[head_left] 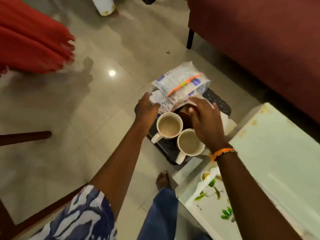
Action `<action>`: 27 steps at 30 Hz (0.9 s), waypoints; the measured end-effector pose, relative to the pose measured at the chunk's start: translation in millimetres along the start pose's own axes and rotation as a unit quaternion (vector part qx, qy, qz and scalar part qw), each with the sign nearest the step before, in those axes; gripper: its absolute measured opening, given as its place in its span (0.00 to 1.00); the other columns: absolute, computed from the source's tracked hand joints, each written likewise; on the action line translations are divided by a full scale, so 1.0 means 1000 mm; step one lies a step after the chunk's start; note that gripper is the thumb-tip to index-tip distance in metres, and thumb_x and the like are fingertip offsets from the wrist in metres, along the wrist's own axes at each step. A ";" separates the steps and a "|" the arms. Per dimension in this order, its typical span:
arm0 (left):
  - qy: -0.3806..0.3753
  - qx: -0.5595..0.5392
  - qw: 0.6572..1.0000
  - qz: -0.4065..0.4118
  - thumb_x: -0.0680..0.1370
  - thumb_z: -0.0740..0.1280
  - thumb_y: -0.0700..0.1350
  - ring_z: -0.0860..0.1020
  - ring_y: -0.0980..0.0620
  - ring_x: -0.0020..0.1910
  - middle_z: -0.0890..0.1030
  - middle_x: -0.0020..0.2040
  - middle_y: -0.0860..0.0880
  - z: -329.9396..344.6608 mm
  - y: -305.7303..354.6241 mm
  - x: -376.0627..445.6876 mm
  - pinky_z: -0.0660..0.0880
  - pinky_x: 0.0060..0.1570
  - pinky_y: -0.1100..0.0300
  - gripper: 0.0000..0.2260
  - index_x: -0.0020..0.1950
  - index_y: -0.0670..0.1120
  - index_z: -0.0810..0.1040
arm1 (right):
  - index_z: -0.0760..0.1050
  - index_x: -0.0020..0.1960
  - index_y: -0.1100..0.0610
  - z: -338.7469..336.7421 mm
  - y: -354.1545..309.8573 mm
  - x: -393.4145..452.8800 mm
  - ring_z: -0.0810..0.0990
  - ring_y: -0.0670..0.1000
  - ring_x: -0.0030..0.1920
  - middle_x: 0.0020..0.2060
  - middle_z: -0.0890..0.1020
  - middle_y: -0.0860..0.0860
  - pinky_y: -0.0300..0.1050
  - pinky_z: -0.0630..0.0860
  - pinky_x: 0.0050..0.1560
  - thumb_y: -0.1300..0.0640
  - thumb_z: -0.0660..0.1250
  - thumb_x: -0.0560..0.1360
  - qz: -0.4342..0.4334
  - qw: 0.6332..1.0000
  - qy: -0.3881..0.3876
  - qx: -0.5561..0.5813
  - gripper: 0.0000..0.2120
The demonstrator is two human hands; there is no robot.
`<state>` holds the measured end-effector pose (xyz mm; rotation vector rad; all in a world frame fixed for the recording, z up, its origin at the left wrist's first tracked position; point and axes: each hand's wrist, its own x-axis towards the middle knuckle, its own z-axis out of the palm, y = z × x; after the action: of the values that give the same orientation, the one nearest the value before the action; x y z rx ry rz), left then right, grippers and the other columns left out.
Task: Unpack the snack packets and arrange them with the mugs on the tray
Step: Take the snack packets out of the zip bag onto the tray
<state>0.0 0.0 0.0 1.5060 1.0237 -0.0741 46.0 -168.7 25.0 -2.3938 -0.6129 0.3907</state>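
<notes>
Two cream mugs of milky tea stand on a dark tray [218, 102]: the far mug [169, 125] and the near mug [189, 142]. A clear snack packet [181, 82] with white and purple print and an orange strip lies across the tray's far end. My left hand [147, 110] touches the packet's near left edge with fingers slightly curled. My right hand [205, 121] hovers over the tray with fingers spread, just above a brown item [183, 113] behind the mugs. Whether either hand grips the packet is unclear.
A white table [277, 153] with a floral tray [213, 196] stands at the right. A maroon sofa [259, 40] fills the upper right. Red cloth [31, 42] hangs at the upper left. My bare foot [162, 179] rests on the tiled floor near the tray.
</notes>
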 end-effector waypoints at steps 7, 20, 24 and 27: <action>0.027 -0.133 0.973 -0.185 0.74 0.66 0.43 0.73 0.49 0.44 0.74 0.43 0.48 -0.010 -0.002 0.067 0.73 0.46 0.56 0.04 0.47 0.44 0.73 | 0.63 0.70 0.54 0.026 0.026 0.068 0.65 0.60 0.70 0.72 0.63 0.57 0.60 0.65 0.69 0.58 0.60 0.76 0.042 0.997 -0.034 -0.055 0.22; 0.031 -0.222 0.974 -0.001 0.79 0.58 0.41 0.78 0.42 0.55 0.78 0.58 0.40 0.011 0.030 0.081 0.76 0.55 0.46 0.13 0.63 0.39 0.71 | 0.65 0.69 0.56 0.025 0.039 0.085 0.67 0.55 0.69 0.69 0.70 0.55 0.49 0.64 0.68 0.54 0.59 0.78 0.079 0.993 -0.074 0.040 0.20; 0.050 -0.113 0.973 0.196 0.78 0.59 0.39 0.79 0.50 0.52 0.79 0.53 0.45 0.028 0.061 0.059 0.77 0.54 0.54 0.08 0.57 0.42 0.73 | 0.65 0.69 0.55 0.013 0.033 0.076 0.68 0.53 0.68 0.69 0.70 0.54 0.46 0.65 0.66 0.53 0.57 0.79 0.080 0.992 0.009 0.099 0.19; 0.009 -0.015 0.942 0.335 0.78 0.60 0.39 0.77 0.57 0.48 0.80 0.48 0.45 0.046 0.070 0.023 0.75 0.50 0.62 0.06 0.52 0.39 0.73 | 0.66 0.69 0.52 -0.007 0.026 0.061 0.76 0.51 0.59 0.64 0.75 0.54 0.44 0.75 0.54 0.49 0.53 0.79 0.166 0.920 0.046 0.353 0.19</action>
<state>80.1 -15.4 29.0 1.7552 0.4767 0.4348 108.8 -159.0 6.2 -1.7875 0.0086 0.5310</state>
